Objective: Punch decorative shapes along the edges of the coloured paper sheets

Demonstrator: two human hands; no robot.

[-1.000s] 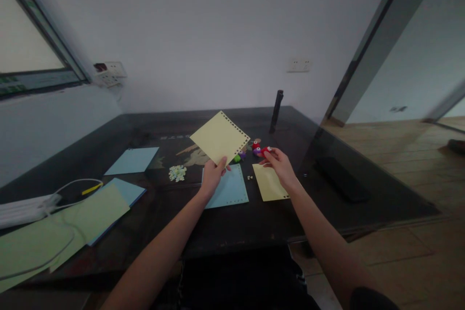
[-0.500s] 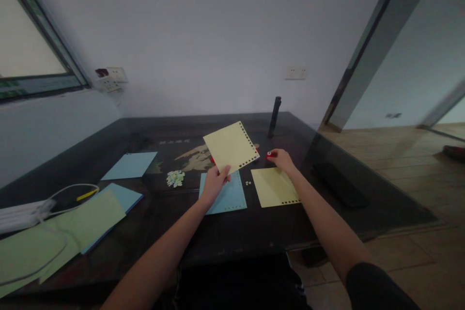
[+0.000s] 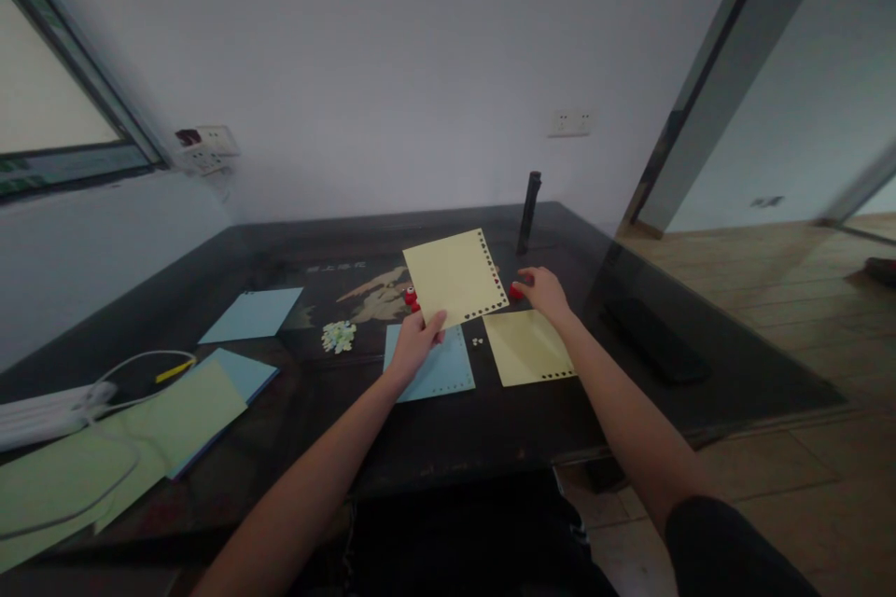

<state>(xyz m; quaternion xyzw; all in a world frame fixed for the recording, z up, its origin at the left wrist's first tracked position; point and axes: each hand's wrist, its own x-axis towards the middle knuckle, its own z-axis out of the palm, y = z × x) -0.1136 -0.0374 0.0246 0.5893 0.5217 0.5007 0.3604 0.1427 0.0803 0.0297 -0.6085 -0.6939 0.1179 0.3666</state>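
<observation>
My left hand (image 3: 418, 342) pinches the lower left corner of a yellow sheet (image 3: 452, 280), held up off the table. Small dark cut-outs run along the sheet's right and lower edges. My right hand (image 3: 547, 292) is over the table to the right, thumb and index finger apart, with the fingertips at a small red craft punch (image 3: 516, 291). Other red pieces (image 3: 411, 297) show partly behind the raised sheet. Below lie a light-blue sheet (image 3: 438, 371) and another yellow sheet (image 3: 528, 350), both with holes along an edge. Tiny paper bits (image 3: 477, 341) lie between them.
A pile of small paper cut-outs (image 3: 339, 337) and a blue sheet (image 3: 252, 314) lie left. Green sheets (image 3: 175, 420), a power strip with cable (image 3: 46, 415) and a yellow strip (image 3: 175, 370) are further left. A black upright object (image 3: 529, 213) stands behind; a black case (image 3: 656, 340) lies right.
The raised yellow sheet has shifted right and turned more upright. My right fingers have parted from their hold on the red punch, which now sits lower at the fingertips.
</observation>
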